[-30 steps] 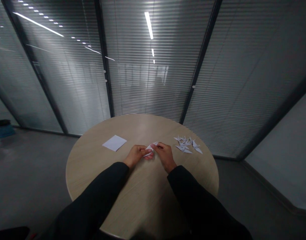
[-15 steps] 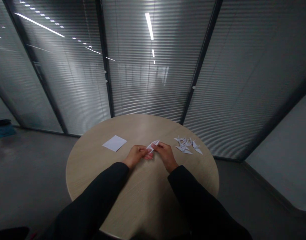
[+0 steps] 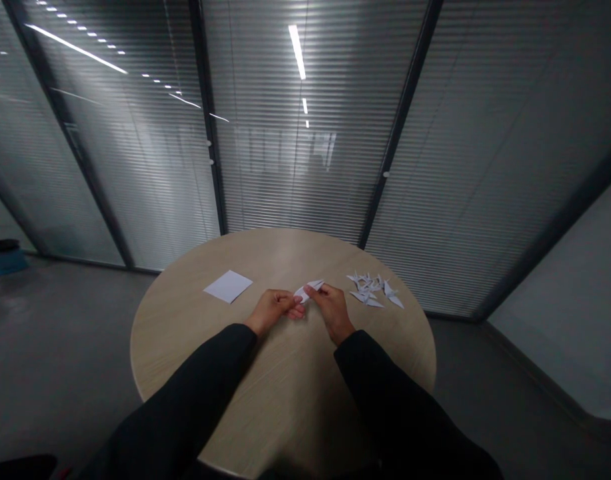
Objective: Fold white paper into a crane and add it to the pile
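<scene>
Over the middle of the round table, my left hand (image 3: 275,309) and my right hand (image 3: 331,309) both grip a small folded piece of white paper (image 3: 301,293). The left thumb and fingers pinch its near left end. On its upper right part presses my right thumb, with the fingers behind it. A pointed tip of the paper sticks out past the right hand's knuckles. Parts of the folds are hidden by my fingers. Several white folded paper cranes (image 3: 368,288) lie in a loose cluster to the right of my right hand.
Left of my hands a white square sheet of paper (image 3: 228,286) lies flat on the light wooden table (image 3: 185,347). Behind the table stands a glass partition with blinds (image 3: 295,187). A blue bin (image 3: 5,258) is on the floor at far left.
The folded paper has turned slightly between my fingers, and its tip points a little further right. My right thumb has shifted a little on it. The sheet and the cranes stay put.
</scene>
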The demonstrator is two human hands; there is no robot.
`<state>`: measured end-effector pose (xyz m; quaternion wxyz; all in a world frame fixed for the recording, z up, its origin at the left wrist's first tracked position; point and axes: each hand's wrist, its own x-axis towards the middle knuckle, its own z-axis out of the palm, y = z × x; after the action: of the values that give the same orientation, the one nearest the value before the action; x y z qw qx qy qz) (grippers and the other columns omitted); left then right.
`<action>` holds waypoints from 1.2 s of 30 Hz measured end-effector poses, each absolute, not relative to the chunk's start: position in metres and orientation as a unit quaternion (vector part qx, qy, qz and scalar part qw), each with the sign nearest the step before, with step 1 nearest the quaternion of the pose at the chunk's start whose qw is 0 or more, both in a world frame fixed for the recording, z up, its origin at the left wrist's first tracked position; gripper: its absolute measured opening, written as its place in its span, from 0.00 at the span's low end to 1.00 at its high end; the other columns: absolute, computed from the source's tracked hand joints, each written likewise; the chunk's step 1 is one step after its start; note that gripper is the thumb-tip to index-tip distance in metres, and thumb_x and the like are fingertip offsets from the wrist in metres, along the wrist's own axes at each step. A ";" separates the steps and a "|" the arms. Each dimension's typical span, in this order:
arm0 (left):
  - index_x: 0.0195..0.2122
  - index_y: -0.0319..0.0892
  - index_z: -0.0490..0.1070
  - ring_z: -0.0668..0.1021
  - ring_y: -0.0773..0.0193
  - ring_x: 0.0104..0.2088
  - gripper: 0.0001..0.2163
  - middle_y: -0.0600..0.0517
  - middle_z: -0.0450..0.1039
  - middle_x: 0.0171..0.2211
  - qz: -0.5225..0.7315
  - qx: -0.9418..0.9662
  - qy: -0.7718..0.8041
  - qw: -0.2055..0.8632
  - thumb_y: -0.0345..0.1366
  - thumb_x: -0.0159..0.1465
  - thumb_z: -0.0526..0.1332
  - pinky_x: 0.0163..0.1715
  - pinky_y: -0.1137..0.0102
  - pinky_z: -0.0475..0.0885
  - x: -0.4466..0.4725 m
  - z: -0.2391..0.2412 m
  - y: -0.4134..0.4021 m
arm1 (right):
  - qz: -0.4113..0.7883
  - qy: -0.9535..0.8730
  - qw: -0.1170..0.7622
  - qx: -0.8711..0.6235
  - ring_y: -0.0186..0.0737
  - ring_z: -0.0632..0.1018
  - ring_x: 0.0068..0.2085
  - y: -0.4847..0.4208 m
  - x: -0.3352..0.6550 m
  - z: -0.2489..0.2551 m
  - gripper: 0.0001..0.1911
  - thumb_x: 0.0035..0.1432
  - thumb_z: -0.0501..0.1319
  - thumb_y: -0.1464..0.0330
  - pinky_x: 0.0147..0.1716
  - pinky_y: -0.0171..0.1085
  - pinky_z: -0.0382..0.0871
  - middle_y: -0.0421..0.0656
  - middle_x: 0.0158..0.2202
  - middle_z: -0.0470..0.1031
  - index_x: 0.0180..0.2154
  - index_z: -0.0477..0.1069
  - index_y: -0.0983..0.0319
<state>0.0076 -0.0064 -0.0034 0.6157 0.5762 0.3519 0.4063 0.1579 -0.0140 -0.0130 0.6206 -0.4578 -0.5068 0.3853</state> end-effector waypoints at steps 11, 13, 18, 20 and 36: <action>0.24 0.32 0.75 0.77 0.63 0.22 0.20 0.41 0.77 0.23 0.466 0.525 0.379 0.603 0.47 0.43 0.73 0.28 0.67 0.71 -0.008 -0.019 0.013 | 0.327 -0.364 0.750 -0.444 0.34 0.71 0.26 0.014 0.205 -0.018 0.20 0.34 0.72 0.55 0.31 0.36 0.67 0.38 0.21 0.71 0.19 0.69 0.63; 0.27 0.32 0.75 0.78 0.61 0.25 0.21 0.41 0.78 0.26 0.481 0.516 0.374 0.602 0.48 0.44 0.72 0.30 0.66 0.72 -0.007 -0.020 0.013 | 0.341 -0.392 0.728 -0.448 0.35 0.72 0.27 0.013 0.201 -0.020 0.19 0.36 0.71 0.55 0.31 0.36 0.67 0.39 0.22 0.72 0.20 0.71 0.63; 0.34 0.35 0.76 0.80 0.60 0.32 0.25 0.43 0.79 0.32 0.457 0.553 0.327 0.615 0.51 0.42 0.72 0.35 0.67 0.73 0.007 -0.013 -0.001 | 0.398 -0.516 0.621 -0.435 0.38 0.74 0.30 -0.004 0.165 -0.019 0.15 0.42 0.69 0.58 0.33 0.36 0.66 0.41 0.27 0.77 0.28 0.77 0.64; 0.32 0.35 0.75 0.80 0.60 0.30 0.25 0.44 0.79 0.29 0.446 0.562 0.331 0.613 0.52 0.42 0.72 0.33 0.68 0.73 0.010 -0.011 -0.006 | 0.405 -0.533 0.604 -0.433 0.38 0.74 0.29 -0.008 0.157 -0.019 0.14 0.42 0.68 0.59 0.32 0.36 0.66 0.41 0.26 0.77 0.27 0.77 0.64; 0.23 0.38 0.71 0.77 0.62 0.22 0.19 0.49 0.76 0.20 0.463 0.619 0.393 0.497 0.51 0.47 0.68 0.26 0.70 0.69 0.006 -0.011 -0.003 | 0.393 -0.563 0.598 -0.415 0.39 0.74 0.32 -0.016 0.157 -0.013 0.13 0.48 0.65 0.58 0.35 0.36 0.65 0.39 0.27 0.75 0.28 0.76 0.62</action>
<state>0.0059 -0.0026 -0.0112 0.4971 0.6191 0.3935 0.4635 0.1575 -0.0158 -0.0133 0.5976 -0.4147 -0.5625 0.3931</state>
